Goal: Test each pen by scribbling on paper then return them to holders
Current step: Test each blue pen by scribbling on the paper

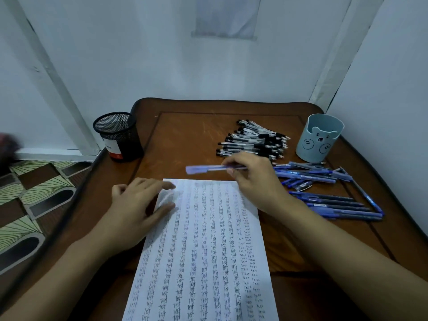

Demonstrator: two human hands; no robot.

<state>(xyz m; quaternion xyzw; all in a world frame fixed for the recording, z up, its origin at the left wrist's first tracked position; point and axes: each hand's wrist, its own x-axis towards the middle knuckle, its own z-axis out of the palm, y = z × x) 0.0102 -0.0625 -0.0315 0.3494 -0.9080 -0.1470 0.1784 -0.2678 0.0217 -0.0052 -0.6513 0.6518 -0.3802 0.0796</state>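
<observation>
Two heaps of pens lie on the brown tabletop (185,135) as a person tests them one at a time: black pens (254,141) at upper centre and blue pens (324,188) at the right edge. The right hand (252,181) pinches a blue pen (208,169) between thumb and curled fingers, level and just above the top edge of the paper (208,251), its pale end pointing toward the left of the frame. The left hand (141,200) rests on the sheet's upper left corner, fingers spread and fairly straight, pinning it down.

This pen looks freshly lifted and not yet tried. The next move, as I judge it, calls for baring the tip, turning it down and finding blank space, which is scarce, since columns of the word "test" crowd nearly the whole page. After that it goes to a holder. The black mesh holder (118,135) stands at upper left and the pale blue bear holder (320,139) at upper right, and both appear empty from this angle.

Motion blurs the held pen, so I cannot tell whether its pale end is a cap. A whitish streak beneath the left fingers may be a curl of paper or a small loose part. The sheet's lower edge and both forearms are cut off by the bottom of the frame.
</observation>
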